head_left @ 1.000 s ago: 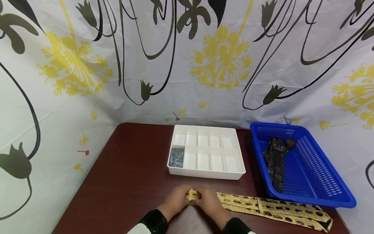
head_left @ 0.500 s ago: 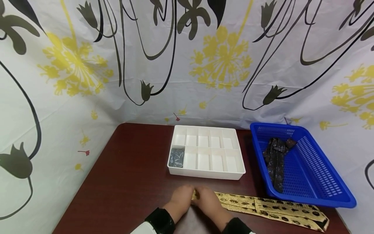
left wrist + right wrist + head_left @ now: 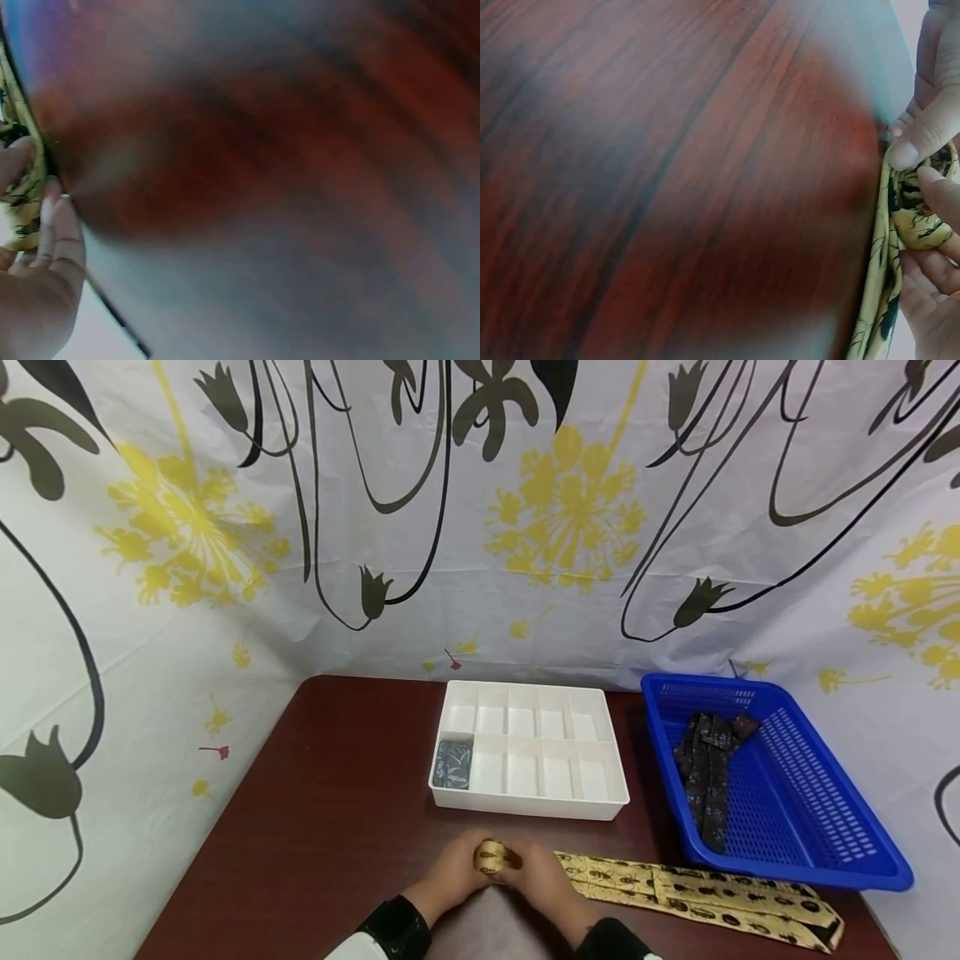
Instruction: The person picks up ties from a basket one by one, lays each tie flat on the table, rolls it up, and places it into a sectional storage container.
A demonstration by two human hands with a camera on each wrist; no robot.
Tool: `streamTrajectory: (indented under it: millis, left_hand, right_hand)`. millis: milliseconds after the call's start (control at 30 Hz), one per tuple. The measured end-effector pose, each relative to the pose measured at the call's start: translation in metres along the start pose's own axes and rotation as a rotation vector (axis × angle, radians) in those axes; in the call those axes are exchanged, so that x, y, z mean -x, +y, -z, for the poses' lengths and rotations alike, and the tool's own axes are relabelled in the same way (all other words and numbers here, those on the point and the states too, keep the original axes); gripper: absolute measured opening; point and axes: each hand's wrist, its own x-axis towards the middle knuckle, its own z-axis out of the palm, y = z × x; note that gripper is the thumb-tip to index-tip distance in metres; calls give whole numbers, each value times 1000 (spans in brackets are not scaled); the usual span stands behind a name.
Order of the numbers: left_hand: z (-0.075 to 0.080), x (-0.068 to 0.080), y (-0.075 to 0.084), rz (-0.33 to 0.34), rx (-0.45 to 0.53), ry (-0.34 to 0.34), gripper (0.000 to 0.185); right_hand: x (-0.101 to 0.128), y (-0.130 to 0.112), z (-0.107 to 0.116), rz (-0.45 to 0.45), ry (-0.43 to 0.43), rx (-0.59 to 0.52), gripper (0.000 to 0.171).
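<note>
Two hands meet at the near edge of the dark red wood-grain surface (image 3: 330, 810) in the head view: the left hand (image 3: 452, 878) and the right hand (image 3: 542, 881), both with fingers curled onto the rolled end of a yellow tie (image 3: 497, 857). The roll sits between the hands at about six o'clock of the view; the flat rest of the tie, soft cloth printed with small black figures, trails toward four o'clock along the near edge. No writing or brand can be read anywhere. At twelve o'clock from the hands stands a white plastic organizer (image 3: 615, 785) of ten rectangular compartments in two rows; its near-left compartment holds a rolled grey patterned tie (image 3: 453, 764). At two o'clock sits a blue plastic basket (image 3: 810, 827) with perforated walls, and a dark flowered tie (image 3: 708, 768) lies loose in it. A white curtain (image 3: 480, 527) with yellow flowers and black stems closes off the back and both sides.

From the left wrist, most of the view is blurred red surface. The left hand shows at eight o'clock, its fingers (image 3: 56, 232) bent against the yellow cloth at the left edge.

From the right wrist, wood grain fills the view. At three o'clock the right hand's fingers (image 3: 922, 142) pinch the tie's coiled end, cloth running down toward five o'clock.
</note>
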Motion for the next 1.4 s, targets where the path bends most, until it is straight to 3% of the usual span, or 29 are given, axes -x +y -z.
streamTrajectory:
  millis: [167, 300, 633, 867, 1033, 1233, 1300, 1400]
  left_hand:
    - [-2, 0, -6, -23, 54, 11, 43]
    - [-3, -1, -6, -37, 27, 11, 37]
    - [-2, -7, 10, -63, -329, -20, 24]
    - [-6, -11, 32, 88, -545, -52, 8]
    - [-9, -14, 44, 162, -637, -92, 8]
    - [-8, -13, 41, 152, -586, -88, 23]
    - [-8, -11, 33, 107, -507, -70, 31]
    - [-8, -7, 19, 21, -314, -26, 40]
  right_hand:
    - [4, 3, 1, -11, 5, -27, 34]
    - [7, 4, 0, -21, 7, -39, 39]
    - [6, 5, 1, -4, -15, 40, 36]
    - [7, -4, 5, -36, -21, 119, 43]
    - [6, -12, 6, -55, -2, 144, 44]
    - [7, -11, 4, -62, 26, 159, 39]
    - [8, -7, 2, -36, 53, 128, 39]
    - [8, -1, 2, -29, 48, 58, 40]
